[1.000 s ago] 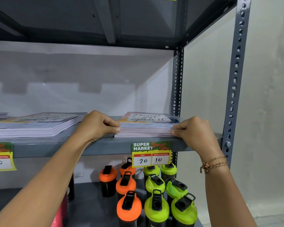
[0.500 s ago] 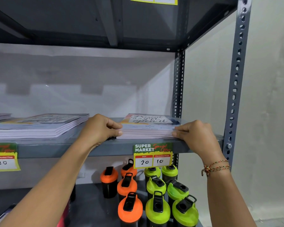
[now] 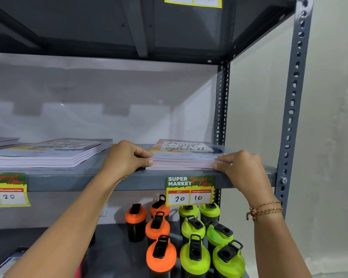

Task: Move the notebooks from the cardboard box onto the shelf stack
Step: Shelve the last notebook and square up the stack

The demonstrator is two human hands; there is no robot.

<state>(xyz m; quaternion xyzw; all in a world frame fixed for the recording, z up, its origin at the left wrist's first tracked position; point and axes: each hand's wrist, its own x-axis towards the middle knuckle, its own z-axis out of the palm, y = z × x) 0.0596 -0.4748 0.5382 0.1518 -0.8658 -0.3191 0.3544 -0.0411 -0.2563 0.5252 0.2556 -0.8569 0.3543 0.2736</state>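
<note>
**Both hands square a notebook stack on the grey shelf**

Head view: a small stack of notebooks lies flat at the front edge of the grey metal shelf, just right of centre. The left hand presses against the stack's left edge, fingers curled, thumb over the top corner. The right hand closes on the near right corner, fingertips on the page edges; a braided thread bracelet circles that wrist. Neither hand lifts the stack; it rests on the shelf.

At 9 o'clock from the stack, apart from it, sits a wider pile of notebooks, with a further pile cut off by the left frame edge. At 6 o'clock, a "SUPER MARKET" price tag reading 20 and 10 hangs from the shelf lip; a second tag hangs at far left. Below, orange-lidded bottles and green-lidded bottles crowd the lower shelf. At 3 o'clock stands the perforated upright. The cardboard box is out of sight.
</note>
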